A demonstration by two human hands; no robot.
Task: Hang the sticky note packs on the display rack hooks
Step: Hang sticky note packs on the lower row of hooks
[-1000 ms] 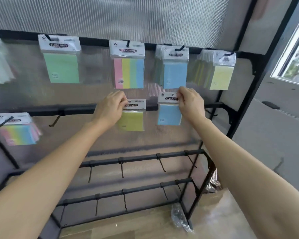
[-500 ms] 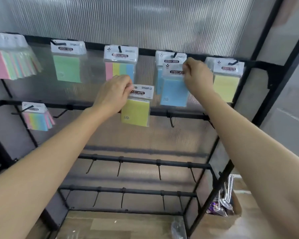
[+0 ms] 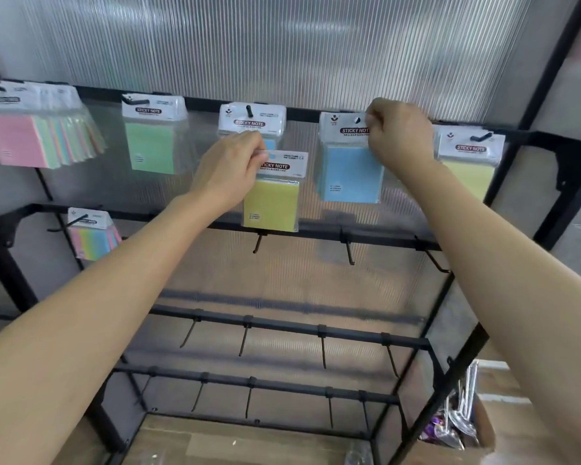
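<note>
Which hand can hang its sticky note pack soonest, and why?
Right. The right hand pinches the blue pack with a top-rail hook at its hole; the left hand holds the yellow pack between rails, off any hook.

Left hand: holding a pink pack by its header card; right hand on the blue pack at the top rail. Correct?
No: the head view shows the left hand holding a yellow pack, not pink, by its header card. The right hand is on the blue pack at the top rail.
</note>
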